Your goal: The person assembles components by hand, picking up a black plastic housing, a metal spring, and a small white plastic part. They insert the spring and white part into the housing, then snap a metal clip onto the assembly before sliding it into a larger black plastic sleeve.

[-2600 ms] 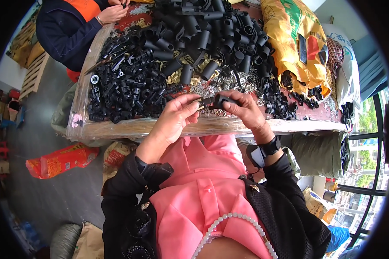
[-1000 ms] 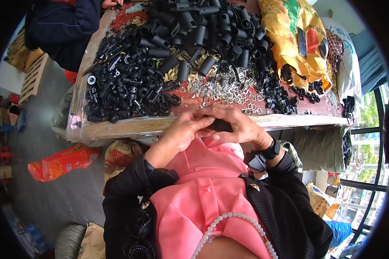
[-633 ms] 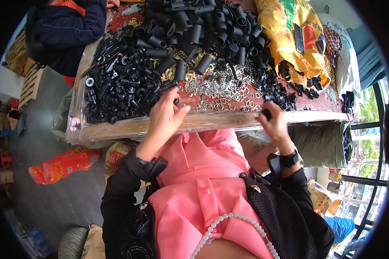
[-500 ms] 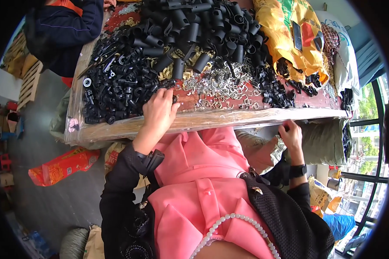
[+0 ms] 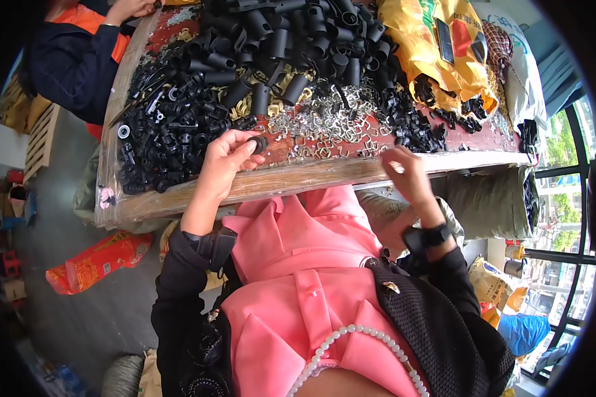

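Thumb and fingers of my left hand [image 5: 226,162] pinch a small black ridged ring [image 5: 259,143] just above the table's front edge. Beside that hand lies a heap of small black plastic fittings [image 5: 179,132]. My right hand [image 5: 407,173] hovers over the front edge farther right; motion blurs its bent fingers, and I cannot make out whether they hold anything. Between the hands, loose metal clips [image 5: 324,129] are scattered on the red tabletop [image 5: 281,147]. Small black clips [image 5: 420,135] are piled beyond my right hand.
Black tube-shaped parts [image 5: 278,43] form a large heap at the back, with brass-coloured pieces [image 5: 242,108] beneath. A yellow sack [image 5: 424,46] with a phone [image 5: 444,41] on it stands at the back right. At the far left another person's arm [image 5: 79,73] reaches the table.
My left hand has lifted slightly from the fittings heap, the black ring now showing in its fingers. My right hand has risen from below the table edge and moved left. The other person's arm shifted.
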Demonstrator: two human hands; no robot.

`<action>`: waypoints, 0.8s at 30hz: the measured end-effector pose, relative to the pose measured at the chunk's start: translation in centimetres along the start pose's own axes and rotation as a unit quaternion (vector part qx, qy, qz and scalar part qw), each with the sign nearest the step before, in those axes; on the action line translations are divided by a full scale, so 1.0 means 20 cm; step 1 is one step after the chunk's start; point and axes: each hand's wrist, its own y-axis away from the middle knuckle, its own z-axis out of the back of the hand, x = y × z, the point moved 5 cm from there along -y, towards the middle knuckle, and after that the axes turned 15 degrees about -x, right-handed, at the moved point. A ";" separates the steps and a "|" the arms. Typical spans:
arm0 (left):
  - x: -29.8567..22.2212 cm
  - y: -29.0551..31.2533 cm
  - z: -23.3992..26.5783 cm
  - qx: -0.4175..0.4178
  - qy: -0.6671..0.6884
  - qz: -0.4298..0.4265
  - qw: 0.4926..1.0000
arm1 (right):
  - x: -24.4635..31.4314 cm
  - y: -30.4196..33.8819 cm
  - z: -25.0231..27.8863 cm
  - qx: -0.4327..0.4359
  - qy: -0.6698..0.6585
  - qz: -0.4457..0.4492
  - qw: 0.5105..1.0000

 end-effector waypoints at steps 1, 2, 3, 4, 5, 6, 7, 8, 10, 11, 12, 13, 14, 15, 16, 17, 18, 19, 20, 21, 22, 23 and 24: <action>-0.01 0.01 0.01 -0.002 0.000 0.000 1.000 | 0.09 -0.06 -0.10 0.024 -0.041 0.052 0.998; -0.01 0.03 0.00 0.016 0.067 0.031 0.997 | 0.16 -0.09 -0.20 0.055 -0.052 0.063 0.995; -0.01 0.05 0.00 0.031 0.135 0.060 0.989 | 0.23 -0.13 -0.29 0.088 -0.063 0.078 0.991; -0.01 0.07 -0.01 0.049 0.200 0.090 0.974 | 0.30 -0.16 -0.37 0.097 -0.073 0.127 0.984; -0.01 0.08 0.00 0.047 0.201 0.090 0.974 | 0.35 -0.18 -0.44 0.106 -0.082 0.177 0.975; -0.02 0.10 0.00 0.055 0.225 0.099 0.968 | 0.39 -0.20 -0.49 0.110 -0.084 0.180 0.974; -0.01 0.11 0.01 0.064 0.246 0.108 0.961 | 0.40 -0.21 -0.55 0.134 -0.084 0.185 0.970; -0.01 0.11 0.00 0.073 0.268 0.116 0.954 | 0.41 -0.21 -0.61 0.158 -0.084 0.189 0.966; -0.01 0.11 0.01 0.059 0.265 0.122 0.955 | 0.40 -0.21 -0.68 0.186 -0.085 0.194 0.959; -0.01 0.11 0.01 0.049 0.261 0.128 0.955 | 0.38 -0.21 -0.71 0.200 -0.078 0.191 0.958; 0.00 0.11 0.02 0.041 0.257 0.135 0.956 | 0.36 -0.21 -0.73 0.214 -0.071 0.187 0.956; 0.01 0.11 0.02 0.040 0.259 0.136 0.955 | 0.34 -0.21 -0.75 0.227 -0.063 0.183 0.954; 0.02 0.10 0.02 0.035 0.255 0.133 0.957 | 0.35 -0.22 -0.76 0.229 -0.063 0.184 0.954; 0.02 0.09 0.03 0.030 0.250 0.130 0.959 | 0.35 -0.22 -0.77 0.235 -0.058 0.183 0.953; 0.03 0.09 0.03 0.026 0.245 0.127 0.961 | 0.35 -0.22 -0.78 0.241 -0.053 0.182 0.952; 0.04 0.08 0.03 0.025 0.246 0.127 0.960 | 0.35 -0.23 -0.78 0.246 -0.048 0.180 0.951; 0.05 0.08 0.03 0.020 0.245 0.123 0.961 | 0.35 -0.23 -0.78 0.247 -0.048 0.181 0.951; 0.06 0.08 0.03 0.015 0.243 0.119 0.963 | 0.35 -0.23 -0.77 0.245 -0.051 0.184 0.951; 0.06 0.07 0.04 0.010 0.241 0.116 0.964 | 0.35 -0.23 -0.77 0.243 -0.053 0.187 0.950; 0.06 0.07 0.04 0.010 0.240 0.116 0.964 | 0.36 -0.23 -0.76 0.241 -0.056 0.191 0.950; 0.06 0.08 0.04 0.011 0.247 0.125 0.961 | 0.37 -0.23 -0.75 0.241 -0.057 0.191 0.950; 0.06 0.08 0.03 0.013 0.253 0.134 0.958 | 0.38 -0.24 -0.75 0.243 -0.051 0.185 0.951; 0.06 0.09 0.03 0.014 0.260 0.143 0.955 | 0.39 -0.24 -0.74 0.244 -0.044 0.180 0.952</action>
